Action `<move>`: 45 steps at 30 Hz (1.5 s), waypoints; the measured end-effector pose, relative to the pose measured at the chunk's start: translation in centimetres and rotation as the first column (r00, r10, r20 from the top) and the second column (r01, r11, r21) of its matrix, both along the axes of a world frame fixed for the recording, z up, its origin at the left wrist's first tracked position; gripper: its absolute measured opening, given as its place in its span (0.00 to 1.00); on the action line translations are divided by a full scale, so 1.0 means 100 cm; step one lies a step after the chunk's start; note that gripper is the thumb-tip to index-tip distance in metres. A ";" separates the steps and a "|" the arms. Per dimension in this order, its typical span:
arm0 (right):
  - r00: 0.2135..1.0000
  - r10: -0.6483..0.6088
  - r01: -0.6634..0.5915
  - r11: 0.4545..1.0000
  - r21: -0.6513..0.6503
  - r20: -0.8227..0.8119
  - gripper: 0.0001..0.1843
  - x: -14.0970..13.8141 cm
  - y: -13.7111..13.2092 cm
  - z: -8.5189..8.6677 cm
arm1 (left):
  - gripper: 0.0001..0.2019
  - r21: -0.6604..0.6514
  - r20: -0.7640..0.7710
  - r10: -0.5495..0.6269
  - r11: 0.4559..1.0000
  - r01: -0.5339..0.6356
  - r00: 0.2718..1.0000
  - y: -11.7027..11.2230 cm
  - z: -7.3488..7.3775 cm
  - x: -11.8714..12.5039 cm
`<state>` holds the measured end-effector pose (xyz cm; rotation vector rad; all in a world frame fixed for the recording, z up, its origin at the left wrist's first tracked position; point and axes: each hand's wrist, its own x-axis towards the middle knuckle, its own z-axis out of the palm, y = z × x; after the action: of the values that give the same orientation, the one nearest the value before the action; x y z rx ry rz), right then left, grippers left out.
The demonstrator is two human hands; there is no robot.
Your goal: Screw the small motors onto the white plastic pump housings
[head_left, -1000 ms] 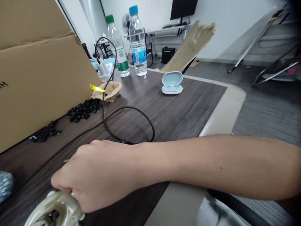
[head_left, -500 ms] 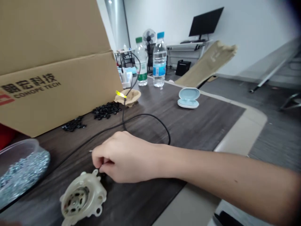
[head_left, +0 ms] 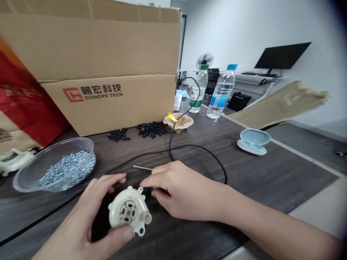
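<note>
A cream plastic motor housing (head_left: 119, 209), round with lugs and a short spout, faces up towards me, a motor visible in its centre. My left hand (head_left: 94, 216) is curved around its left side, thumb over the lower rim and fingers past the top. At the housing's upper right lug, my right hand (head_left: 181, 193) has its fingers bent together, the index fingertip by the lug. A small sliver of metal shows between those fingers; what it belongs to is hidden. A thin metal shaft (head_left: 141, 167) sticks out leftward behind the right knuckles. Whether the hand holds it, I cannot tell.
A clear bowl (head_left: 90, 144) of screws stands left, with black small parts (head_left: 152, 129) before a cardboard box (head_left: 141, 94). A black cable (head_left: 195, 145) loops across the table. Two water bottles (head_left: 217, 103) and an open pale-blue case (head_left: 253, 141) are further right.
The view has swung left and back. My left hand has come in from the lower left and around the housing. My right hand stays beside the housing's lug.
</note>
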<state>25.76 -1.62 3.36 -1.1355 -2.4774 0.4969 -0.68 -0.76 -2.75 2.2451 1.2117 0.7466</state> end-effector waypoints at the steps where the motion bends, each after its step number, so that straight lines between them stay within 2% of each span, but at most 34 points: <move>1: 1.000 0.006 -0.005 1.000 -0.004 0.027 0.17 -0.001 0.000 0.001 | 0.31 -0.023 0.018 0.012 1.000 -0.011 1.000 0.000 -0.001 0.002; 3: 0.998 0.012 -0.012 1.000 -0.003 0.068 0.12 -0.002 0.000 0.002 | 0.31 -0.045 0.049 0.011 0.999 -0.008 0.999 0.002 0.001 0.007; 5: 0.996 0.012 -0.012 1.000 0.000 0.093 0.09 -0.004 0.000 0.003 | 0.33 -0.054 0.029 -0.049 0.997 0.051 0.998 0.004 0.007 0.011; 8: 0.993 -0.003 0.003 1.000 -0.001 0.121 0.10 -0.006 0.000 0.003 | 0.23 -0.036 -0.055 -0.115 0.993 0.113 0.992 0.006 0.019 0.016; 10: 0.992 -0.008 0.010 1.000 -0.013 0.127 0.09 -0.007 -0.001 0.002 | 0.14 -0.050 -0.034 -0.108 0.993 0.107 0.994 0.004 0.026 0.019; 13: 0.996 -0.011 0.014 0.999 -0.034 0.083 0.08 -0.007 -0.001 0.001 | 0.12 -0.215 0.092 -0.039 0.975 0.058 0.995 0.001 0.031 0.019; 15: 1.000 -0.015 0.016 0.999 -0.035 0.021 0.07 -0.007 -0.001 0.001 | 0.14 -0.315 0.169 0.003 0.948 0.051 0.986 -0.002 0.030 0.018; 17: 0.999 -0.025 0.024 0.999 -0.037 -0.047 0.07 -0.008 -0.003 0.002 | 0.17 -0.340 0.246 0.002 0.937 0.084 0.969 -0.003 0.024 0.015; 20: 0.990 -0.056 0.050 0.998 -0.049 -0.132 0.08 -0.011 -0.006 0.002 | 0.25 -0.288 0.305 0.006 0.954 0.086 0.952 -0.005 0.010 0.010; 23: 0.977 -0.089 0.081 0.995 -0.050 -0.193 0.09 -0.015 -0.009 0.000 | 0.35 -0.210 0.282 -0.010 0.975 0.071 0.959 -0.006 -0.004 0.002; 26: 0.967 -0.112 0.101 0.993 -0.062 -0.230 0.08 -0.018 -0.011 -0.002 | 0.36 -0.111 0.243 -0.086 0.987 0.115 0.966 -0.005 -0.011 -0.004; 32: 0.972 -0.115 0.104 0.992 -0.064 -0.206 0.07 -0.019 -0.015 -0.003 | 0.28 -0.009 0.192 -0.182 0.982 0.187 0.964 -0.002 -0.002 0.001; 35: 0.970 -0.127 0.116 0.991 -0.065 -0.206 0.07 -0.019 -0.016 -0.003 | 0.32 0.012 0.154 -0.237 0.971 0.238 0.959 -0.001 0.001 0.003; 38: 0.966 -0.128 0.117 0.991 -0.059 -0.223 0.06 -0.019 -0.015 -0.004 | 0.35 -0.018 0.154 -0.218 0.975 0.224 0.964 0.000 0.001 0.001; 45: 0.946 -0.178 0.160 0.983 -0.090 -0.272 0.09 -0.016 -0.012 -0.005 | 0.31 -0.158 0.267 -0.171 0.963 0.218 0.948 0.001 -0.002 -0.006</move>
<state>24.20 -2.80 2.84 -1.2005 -2.1160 0.6458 -1.32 -0.66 -2.93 2.0106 0.8851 0.7782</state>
